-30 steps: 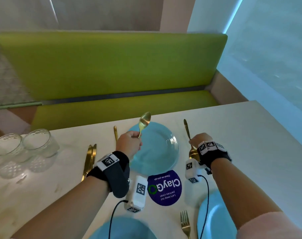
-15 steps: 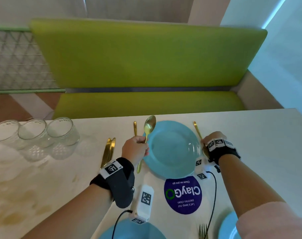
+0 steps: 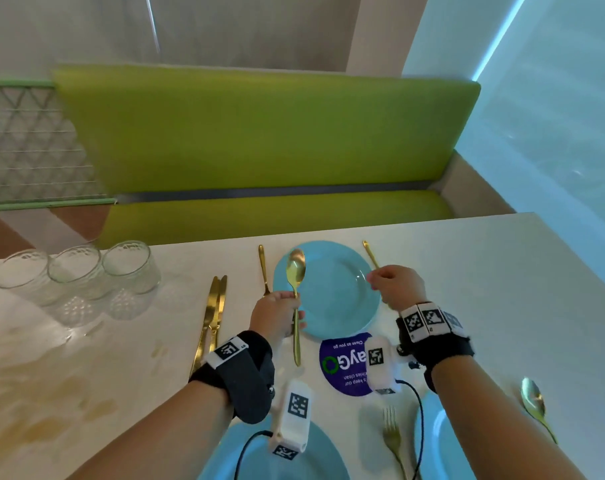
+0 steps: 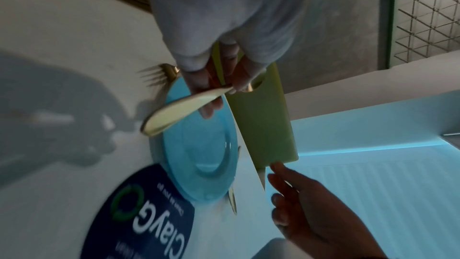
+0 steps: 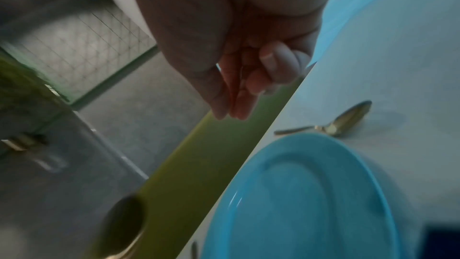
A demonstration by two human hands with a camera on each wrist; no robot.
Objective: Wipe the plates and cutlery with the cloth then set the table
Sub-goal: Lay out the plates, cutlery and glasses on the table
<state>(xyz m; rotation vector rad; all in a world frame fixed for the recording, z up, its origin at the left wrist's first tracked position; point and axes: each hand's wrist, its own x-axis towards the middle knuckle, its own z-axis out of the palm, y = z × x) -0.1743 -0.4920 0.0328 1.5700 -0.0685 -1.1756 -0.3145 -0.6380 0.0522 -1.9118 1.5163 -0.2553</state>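
My left hand (image 3: pixel 280 313) pinches the handle of a gold spoon (image 3: pixel 296 271) and holds it upright over the left rim of the far blue plate (image 3: pixel 332 299). In the left wrist view the fingers (image 4: pixel 211 94) close on the spoon's handle (image 4: pixel 174 109). My right hand (image 3: pixel 380 284) hovers at the plate's right rim, fingers loosely curled and holding nothing (image 5: pixel 231 101). A second gold spoon (image 3: pixel 370 252) lies on the table to the right of the plate (image 5: pixel 348 121). A gold fork (image 3: pixel 263 268) lies to the left of the plate. No cloth is in view.
Two gold knives (image 3: pixel 211 317) lie left of the fork, with three glasses (image 3: pixel 76 275) beyond them. A purple sticker (image 3: pixel 342 362) sits in the table's middle. Near me are two more blue plates (image 3: pixel 328 455) (image 3: pixel 439 445), a fork (image 3: pixel 393 438) and a spoon (image 3: pixel 533 400). A green bench (image 3: pixel 259 216) runs behind the table.
My right hand has laid its spoon down to the right of the plate and let go. The left hand still holds its spoon beside the plate's left rim.
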